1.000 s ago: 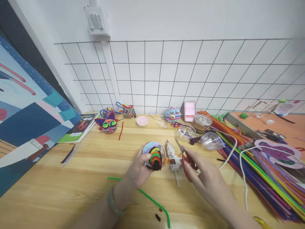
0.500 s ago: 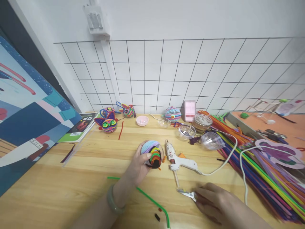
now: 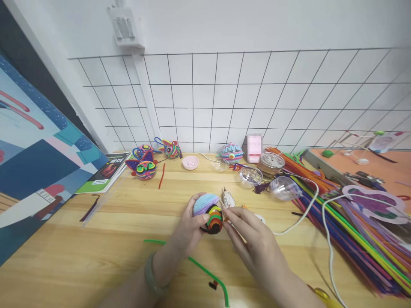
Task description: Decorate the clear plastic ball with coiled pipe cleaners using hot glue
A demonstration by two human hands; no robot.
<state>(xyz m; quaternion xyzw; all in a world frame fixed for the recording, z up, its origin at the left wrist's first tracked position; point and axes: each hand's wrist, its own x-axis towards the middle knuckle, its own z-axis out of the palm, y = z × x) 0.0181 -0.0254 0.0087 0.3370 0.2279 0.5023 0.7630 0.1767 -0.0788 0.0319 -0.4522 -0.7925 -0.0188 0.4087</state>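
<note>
My left hand (image 3: 189, 226) is wrapped round a ball (image 3: 207, 203) covered in coiled pipe cleaners. Pale blue and purple coils lie on top, with yellow, green, orange and black rings facing down and right. My right hand (image 3: 248, 235) is closed, fingertips pinched at the ball's right edge; what they pinch is hidden. Behind the right fingers lies a white glue gun (image 3: 227, 199), partly covered. Below, a bent green pipe cleaner (image 3: 205, 269) rests on the table beside small dark and red scraps (image 3: 213, 285). Yellow scissor handles (image 3: 322, 293) show under my right forearm.
Pipe-cleaner animals (image 3: 146, 169) stand at the back left near a pink dish (image 3: 190, 162). Clear plastic half-shells (image 3: 251, 176) and a striped ball (image 3: 231, 152) sit at the back. Bundled pipe cleaners (image 3: 346, 239) fill the right side, crossed by a white cord (image 3: 325, 222).
My right hand has left the scissors and moved up and left to the ball's right edge. The ball has shifted slightly right and down in my left hand.
</note>
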